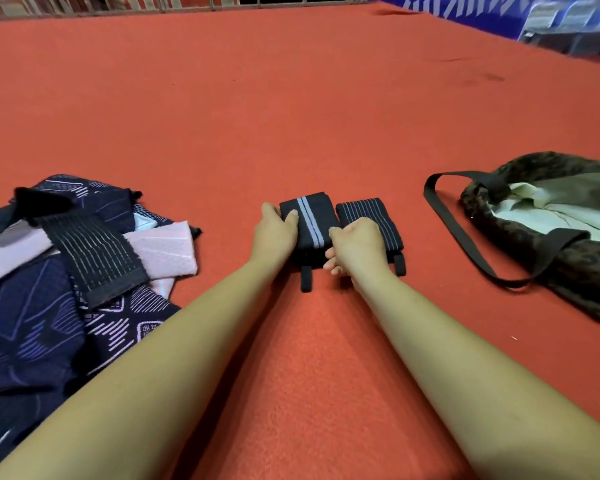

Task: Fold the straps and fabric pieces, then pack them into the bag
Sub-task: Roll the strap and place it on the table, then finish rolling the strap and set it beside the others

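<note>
1. I see the left hand [274, 233] and right hand [355, 247] gripping a folded striped strap [310, 220], fingers curled round its two side edges, thumbs on top.
2. It lies on the red surface [291, 116], just beside a second folded strap [378, 216] on its right.
3. The open bag [575, 258] sits well right; unfolded fabric pieces [32, 323] lie left.
</note>
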The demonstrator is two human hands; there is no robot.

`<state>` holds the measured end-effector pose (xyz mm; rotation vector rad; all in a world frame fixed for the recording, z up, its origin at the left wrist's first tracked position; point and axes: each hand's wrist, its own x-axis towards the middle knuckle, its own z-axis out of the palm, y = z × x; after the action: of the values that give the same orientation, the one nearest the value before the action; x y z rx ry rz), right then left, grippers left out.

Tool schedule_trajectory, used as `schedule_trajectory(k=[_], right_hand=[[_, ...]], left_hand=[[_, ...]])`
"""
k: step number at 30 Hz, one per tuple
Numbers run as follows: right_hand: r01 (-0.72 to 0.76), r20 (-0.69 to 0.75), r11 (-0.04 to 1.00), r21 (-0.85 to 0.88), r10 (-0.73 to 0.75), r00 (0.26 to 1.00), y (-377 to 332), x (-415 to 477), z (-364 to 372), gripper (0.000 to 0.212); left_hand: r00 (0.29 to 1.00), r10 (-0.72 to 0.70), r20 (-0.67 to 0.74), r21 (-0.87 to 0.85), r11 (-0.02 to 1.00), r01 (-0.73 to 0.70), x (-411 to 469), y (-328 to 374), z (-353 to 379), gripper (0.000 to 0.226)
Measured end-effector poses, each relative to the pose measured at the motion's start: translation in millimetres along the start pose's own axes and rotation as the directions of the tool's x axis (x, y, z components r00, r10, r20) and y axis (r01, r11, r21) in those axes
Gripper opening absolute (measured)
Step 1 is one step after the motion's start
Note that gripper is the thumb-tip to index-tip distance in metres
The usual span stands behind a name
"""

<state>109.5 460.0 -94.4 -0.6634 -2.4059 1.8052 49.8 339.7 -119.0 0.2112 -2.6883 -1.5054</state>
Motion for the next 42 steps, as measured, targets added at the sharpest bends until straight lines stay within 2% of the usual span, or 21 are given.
schedule_trajectory(k=[7,12,14,16,18,20,22,24,26,31,35,37,40,42], right_hand=[[0.069,-0.043,0.993,-0.092,-0.073,0.996,-2,-7,-9,0.024],[0.203,-0.174,0.951,-0.233,-0.246,0.953,-23,-27,-26,0.027],[0.245,-0.156,0.945,-0.216,-0.281,0.947,-37,-43,-26,0.019],[0.266,-0.057,0.949,-0.17,-0.279,0.959,-51,-64,-10,0.01],[0.233,0.096,0.966,-0.114,-0.223,0.97,-58,-84,20,0.011],[0.188,0.265,0.976,-0.112,-0.153,0.952,-59,-99,56,0.014],[0.16,0.4,0.973,-0.165,-0.082,0.913,-57,-110,91,0.025],[0.137,0.483,0.966,-0.218,-0.016,0.876,-55,-118,120,0.032],[0.166,0.51,0.955,-0.245,-0.019,0.86,-52,-119,145,0.036],[0.204,0.417,0.95,-0.236,-0.09,0.904,-48,-121,192,0.041],[0.11,0.339,0.984,-0.138,-0.058,0.939,-42,-115,215,0.033],[0.128,0.287,0.983,-0.13,-0.086,0.954,-41,-111,220,0.026],[0.132,0.234,0.988,-0.078,-0.111,0.966,-41,-109,227,0.029],[0.198,0.21,0.978,-0.067,-0.18,0.961,-46,-111,227,0.024]], left_hand=[[0.993,-0.079,0.084,-0.047,0.995,0.083,1,8,-20,0.036],[0.999,0.016,0.037,-0.095,0.995,-0.012,-14,8,-76,0.029],[0.997,0.074,0.019,-0.099,0.993,-0.072,-27,1,-107,0.02],[0.994,0.109,0.007,-0.04,0.993,-0.109,-43,-12,-141,0.015],[0.993,0.11,-0.037,0.031,0.994,-0.109,-59,-32,-176,0.014],[0.988,0.091,-0.127,0.083,0.993,-0.081,-74,-55,-207,0.015],[0.979,0.052,-0.199,0.109,0.994,-0.03,-88,-78,-230,0.012],[0.976,-0.007,-0.216,0.115,0.993,0.033,-96,-100,-241,0.014],[0.978,-0.05,-0.205,0.123,0.989,0.076,-102,-120,-242,0.024],[0.975,-0.025,-0.221,0.049,0.998,0.037,-102,-149,-234,0.039],[0.967,-0.046,-0.249,0.011,0.999,0.05,-98,-157,-235,0.036],[0.967,-0.055,-0.249,-0.014,0.998,0.054,-97,-159,-236,0.035],[0.963,-0.074,-0.258,-0.062,0.996,0.06,-96,-160,-238,0.03],[0.961,-0.072,-0.268,-0.067,0.996,0.056,-97,-159,-238,0.024]])
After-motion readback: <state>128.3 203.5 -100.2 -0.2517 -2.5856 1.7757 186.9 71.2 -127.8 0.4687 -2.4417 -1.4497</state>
